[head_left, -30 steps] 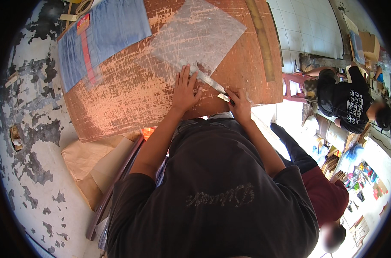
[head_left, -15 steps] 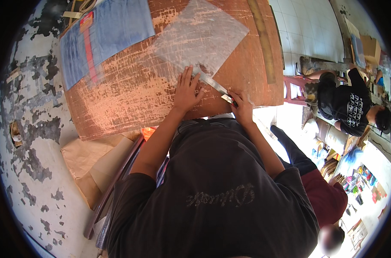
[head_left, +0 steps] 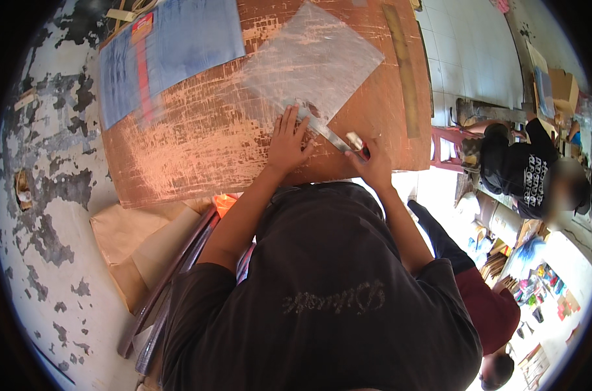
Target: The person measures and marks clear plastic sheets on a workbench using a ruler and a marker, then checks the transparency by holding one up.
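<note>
A clear plastic sheet lies turned cornerwise on the worn brown work board. Across its near corner runs a narrow metal ruler, slanting down to the right. My left hand lies flat, fingers stretched, with its fingertips at the ruler's far end. Beside the near end, my right hand is closed around a cutter with a pale, shiny head and a dark reddish handle. The cutter's head points away from me, just right of the ruler; whether it touches the board I cannot tell.
Blue-tinted plastic sheeting with a red strip covers the board's far left. A long dull-yellow strip lies along the right side. Brown paper and long rolls stand below left. Two people are at the right.
My right hand has turned the cutter, so its head now points away instead of lying along the ruler's end. My left hand stays on the ruler; the whole view has shifted slightly.
</note>
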A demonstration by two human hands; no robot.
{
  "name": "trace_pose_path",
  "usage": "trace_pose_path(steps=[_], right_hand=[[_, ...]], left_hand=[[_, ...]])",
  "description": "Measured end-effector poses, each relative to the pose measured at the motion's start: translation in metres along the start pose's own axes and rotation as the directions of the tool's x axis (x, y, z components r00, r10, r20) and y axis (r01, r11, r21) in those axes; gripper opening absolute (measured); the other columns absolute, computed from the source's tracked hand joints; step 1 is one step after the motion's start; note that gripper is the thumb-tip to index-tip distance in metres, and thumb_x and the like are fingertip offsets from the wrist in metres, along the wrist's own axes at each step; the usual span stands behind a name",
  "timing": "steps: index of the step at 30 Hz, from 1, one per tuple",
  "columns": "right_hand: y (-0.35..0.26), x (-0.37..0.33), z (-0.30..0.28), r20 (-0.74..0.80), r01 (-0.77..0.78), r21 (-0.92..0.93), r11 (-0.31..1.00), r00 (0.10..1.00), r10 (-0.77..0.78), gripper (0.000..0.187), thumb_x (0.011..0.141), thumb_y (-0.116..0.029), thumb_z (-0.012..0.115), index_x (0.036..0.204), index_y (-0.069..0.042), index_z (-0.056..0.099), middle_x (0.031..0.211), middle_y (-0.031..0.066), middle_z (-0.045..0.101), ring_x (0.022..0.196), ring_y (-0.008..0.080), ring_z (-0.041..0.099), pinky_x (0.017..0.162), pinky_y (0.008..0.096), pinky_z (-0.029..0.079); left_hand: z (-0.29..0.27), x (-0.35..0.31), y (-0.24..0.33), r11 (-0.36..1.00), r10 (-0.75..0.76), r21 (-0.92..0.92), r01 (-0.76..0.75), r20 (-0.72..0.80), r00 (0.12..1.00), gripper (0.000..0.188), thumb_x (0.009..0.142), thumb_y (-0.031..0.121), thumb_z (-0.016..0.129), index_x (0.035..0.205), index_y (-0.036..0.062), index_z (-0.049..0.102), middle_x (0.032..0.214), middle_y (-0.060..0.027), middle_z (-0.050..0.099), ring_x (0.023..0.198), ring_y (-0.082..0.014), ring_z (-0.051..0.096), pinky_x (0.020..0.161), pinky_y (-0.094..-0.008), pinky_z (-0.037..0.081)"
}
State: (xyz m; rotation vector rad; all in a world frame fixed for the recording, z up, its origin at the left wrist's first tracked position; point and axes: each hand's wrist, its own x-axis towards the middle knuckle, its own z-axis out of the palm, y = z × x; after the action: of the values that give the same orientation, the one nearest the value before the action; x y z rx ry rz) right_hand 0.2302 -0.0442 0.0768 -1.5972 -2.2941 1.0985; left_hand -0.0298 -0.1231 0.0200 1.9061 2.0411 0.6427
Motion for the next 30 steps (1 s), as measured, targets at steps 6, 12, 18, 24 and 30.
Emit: trace_pose_path(steps=[6,12,18,24,30], right_hand=[[-0.046,0.085,-0.018,0.127,0.397,-0.044,0.917,0.912,-0.389,0.026,0.100,-0.025,0.066,0.117,-0.006,0.068,0.103,0.0156,0.067,0.100,0.0359,0.065,0.088,0.0479,0.049],[-0.095,0.174,0.013,0.216,0.764,-0.494,0.415,0.570,-0.792,0.017,0.091,-0.015,0.068,0.107,-0.016,0.070,0.101,0.0052,0.065,0.105,0.0240,0.059,0.095,0.0411,0.042],[-0.125,0.202,0.023,0.455,0.845,-0.487,0.222,0.462,-0.761,0.026,0.088,-0.013,0.069,0.114,-0.016,0.068,0.109,0.0059,0.062,0.113,0.0246,0.055,0.102,0.0421,0.040],[-0.126,0.204,0.026,0.508,0.851,-0.493,0.182,0.451,-0.734,0.027,0.089,-0.013,0.068,0.115,-0.018,0.067,0.109,0.0051,0.061,0.114,0.0238,0.055,0.103,0.0414,0.040],[-0.124,0.207,0.028,0.496,0.858,-0.482,0.178,0.435,-0.752,0.027,0.089,-0.013,0.067,0.116,-0.018,0.067,0.108,0.0048,0.061,0.113,0.0235,0.055,0.101,0.0409,0.040]], left_hand=[[-0.008,0.007,0.007,1.000,-0.007,0.030,0.006,0.053,0.999,0.068,0.087,0.038,0.068,0.146,0.0048,0.058,0.167,-0.0252,0.030,0.158,-0.0464,0.019,0.128,-0.0603,0.018],[-0.026,0.023,0.023,0.994,-0.101,0.066,0.088,0.212,0.972,0.069,0.082,0.037,0.073,0.141,0.0041,0.059,0.163,-0.0293,0.033,0.157,-0.0504,0.021,0.128,-0.0617,0.019],[-0.026,0.026,0.026,0.989,-0.141,0.064,0.130,0.226,0.964,0.068,0.077,0.033,0.077,0.136,0.0035,0.059,0.160,-0.0320,0.035,0.155,-0.0542,0.023,0.127,-0.0625,0.022],[-0.026,0.027,0.026,0.989,-0.136,0.093,0.116,0.257,0.957,0.071,0.077,0.036,0.079,0.137,0.0044,0.058,0.160,-0.0321,0.035,0.155,-0.0544,0.022,0.127,-0.0618,0.021],[-0.024,0.026,0.024,0.991,-0.123,0.088,0.104,0.244,0.962,0.072,0.075,0.032,0.078,0.138,0.0031,0.056,0.160,-0.0336,0.034,0.154,-0.0554,0.023,0.126,-0.0620,0.022]])
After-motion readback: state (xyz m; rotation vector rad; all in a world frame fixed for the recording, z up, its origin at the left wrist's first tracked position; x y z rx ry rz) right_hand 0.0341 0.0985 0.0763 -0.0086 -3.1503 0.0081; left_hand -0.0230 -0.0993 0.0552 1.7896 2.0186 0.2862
